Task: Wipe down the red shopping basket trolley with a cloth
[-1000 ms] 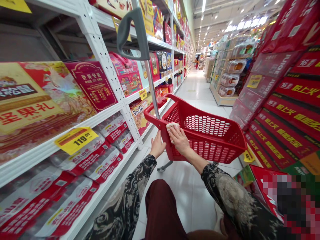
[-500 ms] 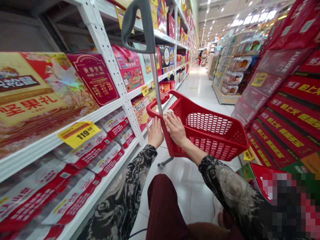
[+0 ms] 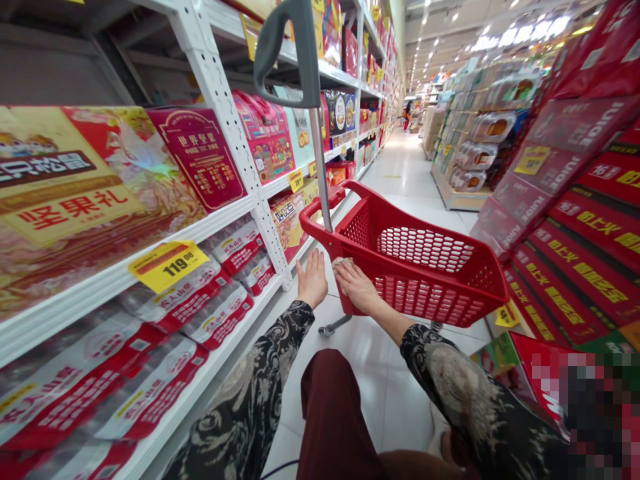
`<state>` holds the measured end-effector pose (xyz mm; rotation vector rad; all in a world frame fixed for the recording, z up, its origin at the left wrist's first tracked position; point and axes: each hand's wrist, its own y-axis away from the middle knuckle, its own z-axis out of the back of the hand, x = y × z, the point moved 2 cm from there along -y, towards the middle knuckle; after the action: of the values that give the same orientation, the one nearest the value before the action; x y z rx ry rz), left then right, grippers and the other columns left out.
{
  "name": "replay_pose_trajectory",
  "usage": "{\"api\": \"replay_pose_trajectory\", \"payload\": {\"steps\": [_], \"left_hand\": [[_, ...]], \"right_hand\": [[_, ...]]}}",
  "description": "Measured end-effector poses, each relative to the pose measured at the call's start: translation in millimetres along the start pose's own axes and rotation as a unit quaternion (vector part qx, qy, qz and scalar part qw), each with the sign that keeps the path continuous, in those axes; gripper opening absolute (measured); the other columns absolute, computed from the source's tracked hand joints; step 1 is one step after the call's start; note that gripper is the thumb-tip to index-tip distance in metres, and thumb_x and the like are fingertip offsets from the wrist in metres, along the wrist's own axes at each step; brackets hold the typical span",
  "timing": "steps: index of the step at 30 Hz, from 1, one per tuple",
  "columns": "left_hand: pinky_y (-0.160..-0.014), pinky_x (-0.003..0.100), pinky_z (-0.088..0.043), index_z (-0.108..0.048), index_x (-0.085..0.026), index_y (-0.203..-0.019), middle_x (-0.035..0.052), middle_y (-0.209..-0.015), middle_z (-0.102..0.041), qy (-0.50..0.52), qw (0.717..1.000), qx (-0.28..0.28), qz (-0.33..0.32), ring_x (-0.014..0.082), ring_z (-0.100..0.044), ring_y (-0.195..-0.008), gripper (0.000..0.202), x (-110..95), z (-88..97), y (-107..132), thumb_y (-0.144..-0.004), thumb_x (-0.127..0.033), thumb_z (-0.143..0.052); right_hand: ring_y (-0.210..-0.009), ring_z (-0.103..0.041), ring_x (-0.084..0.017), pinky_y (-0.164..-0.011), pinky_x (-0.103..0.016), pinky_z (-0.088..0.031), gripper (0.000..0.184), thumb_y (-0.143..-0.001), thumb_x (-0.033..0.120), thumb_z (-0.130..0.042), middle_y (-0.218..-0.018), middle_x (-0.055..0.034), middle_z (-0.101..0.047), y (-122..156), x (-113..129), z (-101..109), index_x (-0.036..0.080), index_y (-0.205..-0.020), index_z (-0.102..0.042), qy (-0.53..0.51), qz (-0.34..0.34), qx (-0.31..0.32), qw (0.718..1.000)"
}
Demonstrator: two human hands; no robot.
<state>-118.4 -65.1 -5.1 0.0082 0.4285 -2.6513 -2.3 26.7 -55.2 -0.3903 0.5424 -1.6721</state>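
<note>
Aisle floor (image 3: 395, 177) open ahead; right fingers (image 3: 350, 279) pin cloth (image 3: 341, 262) on cart rim (image 3: 316, 230); left fingers (image 3: 311, 265) spread, empty.

Right hand (image 3: 357, 288) pressing a pale cloth (image 3: 343, 266) against the rim of a red plastic shopping trolley basket (image 3: 425, 293), open left hand (image 3: 313, 280) just beside it, white supermarket shelving (image 3: 220, 113) stacked with boxed goods at left

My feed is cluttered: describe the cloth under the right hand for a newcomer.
Find the red shopping basket in the aisle. On its near corner, the right hand presses a small crumpled pale cloth, the only soft whitish thing on the red plastic.
</note>
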Motion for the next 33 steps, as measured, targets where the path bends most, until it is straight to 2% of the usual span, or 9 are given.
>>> {"api": "replay_pose_trajectory", "payload": {"steps": [7,9,12,17,20,23,28,30,33], "left_hand": [[-0.113,0.059,-0.014,-0.022,-0.004,-0.145,0.018,-0.154,-0.019,0.013,0.998,-0.039,0.041,0.0249,-0.017,-0.143,0.072,13.4,14.4,-4.0,-0.074,-0.007,-0.037],[-0.113,0.059,-0.014,-0.022,-0.005,-0.145,0.0175,-0.154,-0.018,0.016,0.998,-0.045,0.047,0.0243,-0.016,-0.144,0.073,14.2,18.2,-5.5,-0.073,-0.007,-0.038],[-0.114,0.057,-0.012,-0.022,-0.007,-0.145,0.0167,-0.154,-0.02,0.008,0.998,-0.04,0.039,0.0237,-0.017,-0.144,0.074,12.5,18.1,-4.0,-0.074,-0.009,-0.04],[-0.114,0.057,-0.012,-0.024,-0.007,-0.145,0.0168,-0.154,-0.019,-0.015,1.0,-0.027,0.002,0.0252,-0.017,-0.143,0.073,8.7,10.1,4.0,-0.074,-0.012,-0.041],[-0.113,0.059,-0.015,-0.026,-0.006,-0.144,0.0171,-0.153,-0.022,-0.019,1.0,-0.018,0.001,0.026,-0.019,-0.143,0.07,7.8,7.9,5.7,-0.076,-0.011,-0.039],[-0.113,0.058,-0.015,-0.026,-0.006,-0.144,0.0168,-0.154,-0.022,-0.016,1.0,-0.014,0.007,0.0255,-0.019,-0.143,0.069,7.3,10.1,2.6,-0.077,-0.01,-0.037],[-0.114,0.058,-0.013,-0.023,-0.006,-0.145,0.0154,-0.154,-0.02,-0.005,0.999,-0.03,0.017,0.0248,-0.018,-0.143,0.073,6.1,21.5,-7.0,-0.074,-0.006,-0.037],[-0.114,0.058,-0.014,-0.022,-0.006,-0.146,0.0148,-0.154,-0.02,-0.003,0.999,-0.032,0.016,0.0248,-0.018,-0.143,0.074,3.8,27.0,-9.5,-0.073,-0.006,-0.037],[-0.113,0.058,-0.015,-0.023,-0.006,-0.145,0.0152,-0.154,-0.02,-0.009,0.999,-0.031,0.003,0.0256,-0.018,-0.143,0.073,-2.4,34.5,-11.2,-0.074,-0.007,-0.038]], "right_hand": [[-0.141,-0.027,-0.019,-0.113,-0.04,-0.034,0.041,-0.093,0.013,-0.037,-0.14,-0.0084,-0.05,-49.0,1.6,37.7,0.016,-0.132,-0.052,-0.051,-0.032,-0.179,0.982],[-0.141,-0.028,-0.022,-0.114,-0.043,-0.031,0.041,-0.093,0.014,-0.04,-0.142,-0.0083,-0.048,-63.4,1.1,42.0,0.016,-0.132,-0.052,-0.03,-0.021,-0.16,0.986],[-0.138,-0.033,-0.026,-0.114,-0.048,-0.03,0.04,-0.091,0.014,-0.045,-0.142,-0.0098,-0.047,-65.3,1.9,31.2,0.014,-0.13,-0.053,0.004,0.008,-0.082,0.997],[-0.136,-0.037,-0.025,-0.11,-0.048,-0.033,0.04,-0.088,0.011,-0.049,-0.141,-0.011,-0.047,-29.4,5.5,-4.3,0.017,-0.127,-0.056,0.016,0.0,-0.003,1.0],[-0.134,-0.041,-0.024,-0.107,-0.046,-0.038,0.039,-0.088,0.011,-0.048,-0.138,-0.0121,-0.051,-10.4,8.2,-14.3,0.016,-0.125,-0.058,0.003,-0.004,0.021,1.0],[-0.133,-0.042,-0.022,-0.105,-0.042,-0.041,0.041,-0.088,0.01,-0.046,-0.135,-0.0119,-0.054,-9.6,8.7,-4.4,0.016,-0.127,-0.056,-0.029,-0.018,-0.025,0.999],[-0.138,-0.034,-0.019,-0.112,-0.041,-0.034,0.041,-0.091,0.013,-0.04,-0.139,-0.0068,-0.051,-46.2,2.3,39.4,0.02,-0.128,-0.056,-0.064,-0.061,-0.198,0.976],[-0.139,-0.032,-0.021,-0.112,-0.044,-0.032,0.041,-0.09,0.013,-0.041,-0.141,-0.0081,-0.049,-62.3,-1.2,50.7,0.02,-0.128,-0.056,-0.055,-0.091,-0.21,0.972],[-0.137,-0.035,-0.024,-0.109,-0.046,-0.036,0.041,-0.088,0.012,-0.044,-0.141,-0.0114,-0.048,-74.1,-4.4,53.8,0.018,-0.127,-0.056,-0.035,-0.122,-0.161,0.979]]}}
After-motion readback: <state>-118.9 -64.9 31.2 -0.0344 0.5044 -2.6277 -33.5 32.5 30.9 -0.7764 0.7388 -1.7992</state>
